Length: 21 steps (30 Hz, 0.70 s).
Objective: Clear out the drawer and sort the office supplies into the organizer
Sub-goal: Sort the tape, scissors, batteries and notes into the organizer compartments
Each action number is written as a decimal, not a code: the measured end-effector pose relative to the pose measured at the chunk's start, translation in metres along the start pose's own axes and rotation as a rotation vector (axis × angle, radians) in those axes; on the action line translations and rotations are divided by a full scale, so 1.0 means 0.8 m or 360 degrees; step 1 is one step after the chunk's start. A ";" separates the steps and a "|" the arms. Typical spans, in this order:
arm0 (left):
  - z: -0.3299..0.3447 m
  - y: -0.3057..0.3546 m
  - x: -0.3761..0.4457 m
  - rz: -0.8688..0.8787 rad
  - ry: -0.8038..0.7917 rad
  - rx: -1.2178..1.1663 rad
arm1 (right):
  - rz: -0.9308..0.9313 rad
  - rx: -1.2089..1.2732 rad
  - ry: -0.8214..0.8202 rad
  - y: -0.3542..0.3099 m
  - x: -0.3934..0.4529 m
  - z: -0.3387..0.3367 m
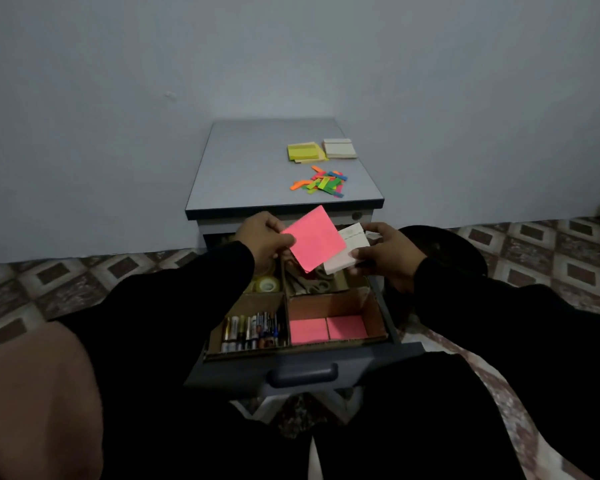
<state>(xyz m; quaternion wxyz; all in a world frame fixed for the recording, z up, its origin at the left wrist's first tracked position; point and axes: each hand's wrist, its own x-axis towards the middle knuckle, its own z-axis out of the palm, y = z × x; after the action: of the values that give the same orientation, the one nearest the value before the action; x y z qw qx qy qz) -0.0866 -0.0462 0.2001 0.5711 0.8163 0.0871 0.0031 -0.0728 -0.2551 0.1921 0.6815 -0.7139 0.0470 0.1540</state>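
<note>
1. My left hand [262,237] pinches a pink sticky note [314,239] by its edge, held above the open drawer [302,372].
2. My right hand [385,252] grips a white note pad [349,252], just beside and partly behind the pink sheet.
3. The cardboard organizer [374,317] in the drawer holds pens [253,332], tape rolls [267,284] and pink pads [327,328].
4. On the cabinet's surface [250,168] lie a yellow pad [303,151], a white pad [339,148] and colored flags [323,181].

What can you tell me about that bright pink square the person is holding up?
The pink sticky-note pad is a thin, flat neon-pink paper square, turned corner-up like a diamond and tilted. The left hand pinches its left corner. It hangs above the open drawer's cardboard organizer and overlaps the white pad held by the right hand.
</note>
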 end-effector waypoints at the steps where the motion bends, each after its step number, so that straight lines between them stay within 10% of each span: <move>1: -0.001 -0.003 -0.004 0.0007 -0.0002 0.0076 | 0.0010 -0.0008 0.0005 0.002 0.000 0.000; 21: 0.034 -0.046 -0.024 -0.0032 -0.0194 0.0368 | -0.0001 -0.0239 0.0064 0.042 -0.003 -0.022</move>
<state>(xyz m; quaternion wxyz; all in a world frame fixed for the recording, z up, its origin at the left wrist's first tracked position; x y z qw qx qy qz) -0.1078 -0.0624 0.1582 0.4775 0.8744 0.0602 -0.0623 -0.0817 -0.2751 0.1611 0.6251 -0.7658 0.0488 0.1426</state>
